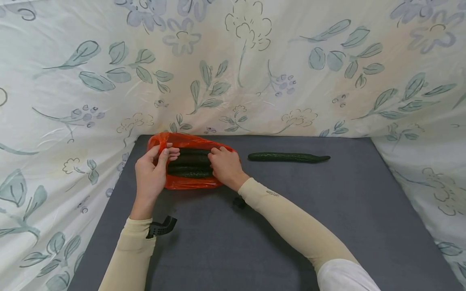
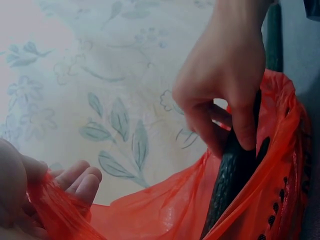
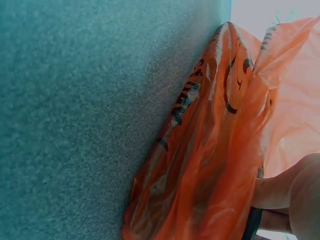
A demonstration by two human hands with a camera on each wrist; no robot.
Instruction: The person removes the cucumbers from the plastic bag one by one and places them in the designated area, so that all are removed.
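A red plastic bag (image 1: 193, 185) lies at the back left of the table, its mouth spread upward, with dark green cucumbers (image 1: 191, 159) lying side by side inside. At the bag's left end my left hand (image 1: 150, 176) holds the film between thumb and fingers. My right hand (image 1: 226, 165) reaches into the bag's right end. In the left wrist view its thumb and fingers grip one end of a cucumber (image 2: 227, 175). Another cucumber (image 1: 287, 157) lies outside, to the right of the bag. Red film hides most of the right fingers in the right wrist view.
The dark grey table (image 1: 218, 246) meets a flower-patterned cloth (image 1: 255, 97) hanging behind it and down its sides. Black printing shows on the bag's outer side. A black wrist mount (image 1: 162, 227) sticks out from my left wrist.
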